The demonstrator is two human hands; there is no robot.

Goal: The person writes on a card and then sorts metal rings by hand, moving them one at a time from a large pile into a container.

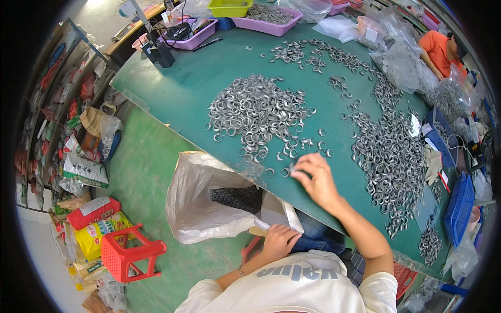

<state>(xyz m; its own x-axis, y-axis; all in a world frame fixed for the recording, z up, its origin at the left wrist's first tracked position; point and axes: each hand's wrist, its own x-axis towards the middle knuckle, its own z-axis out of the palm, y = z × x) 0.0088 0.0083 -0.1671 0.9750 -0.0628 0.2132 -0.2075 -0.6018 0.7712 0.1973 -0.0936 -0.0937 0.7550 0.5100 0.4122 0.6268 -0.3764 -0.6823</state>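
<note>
My right hand [317, 181] is over the front edge of the green table [180, 99], its thumb and fingertips pinched on a small grey metal ring [291, 167]. Just beside the fingertips, a loose ring [270, 172] lies near the table edge. A big heap of metal rings [255, 109] sits beyond that hand. Below the edge, my left hand [281, 241] grips the rim of a white woven sack [190, 208], which gapes wide. Dark small pieces [237, 199] lie inside the sack; I cannot make out their shape.
A larger spread of rings [389, 156] covers the table's right side. Purple trays [269, 23] and a yellow tray [229, 7] stand at the far edge. A blue crate [459, 208] is at the right. Left are a red stool [130, 253] and shelving. Another person [441, 52] sits far right.
</note>
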